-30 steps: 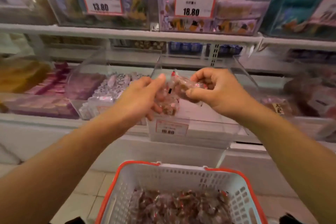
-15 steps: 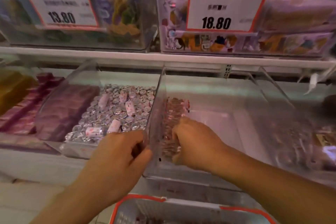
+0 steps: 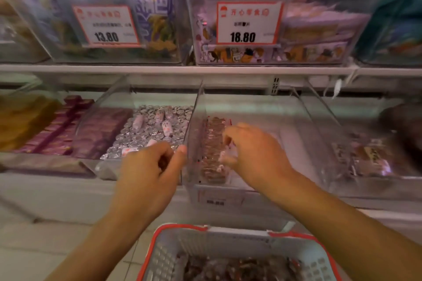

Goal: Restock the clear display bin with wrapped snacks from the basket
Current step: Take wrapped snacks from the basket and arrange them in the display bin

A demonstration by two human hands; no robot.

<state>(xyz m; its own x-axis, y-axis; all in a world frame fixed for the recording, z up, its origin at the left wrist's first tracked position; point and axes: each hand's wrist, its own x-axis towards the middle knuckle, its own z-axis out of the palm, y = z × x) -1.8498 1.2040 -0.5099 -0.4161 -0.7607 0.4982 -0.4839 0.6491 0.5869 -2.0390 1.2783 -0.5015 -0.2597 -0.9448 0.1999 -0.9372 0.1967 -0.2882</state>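
Observation:
The clear display bin (image 3: pixel 303 121) sits in the middle of the lower shelf. A row of reddish-brown wrapped snacks (image 3: pixel 211 143) stands along its left inner wall. My right hand (image 3: pixel 253 150) is inside the bin, with loosely curved fingertips touching that row. My left hand (image 3: pixel 150 166) hovers just outside the bin's left wall with its thumb at the wall. Its fingers curl round something dark and reddish, which looks like wrapped snacks. Below, the white basket with a red rim (image 3: pixel 205 227) holds a heap of the same snacks (image 3: pixel 230 267).
A neighbouring bin of silver-wrapped sweets (image 3: pixel 150 130) stands on the left, with purple packs (image 3: pixel 100 130) beyond it. Another clear bin of dark packets (image 3: pixel 370 155) is on the right. The upper shelf edge (image 3: pixel 205 69) carries bins with price tags 13.80 and 18.80.
My hands went from mid-air in front of the bin down to it. The right hand put its snack against the row and now rests lightly on it. The view moved closer.

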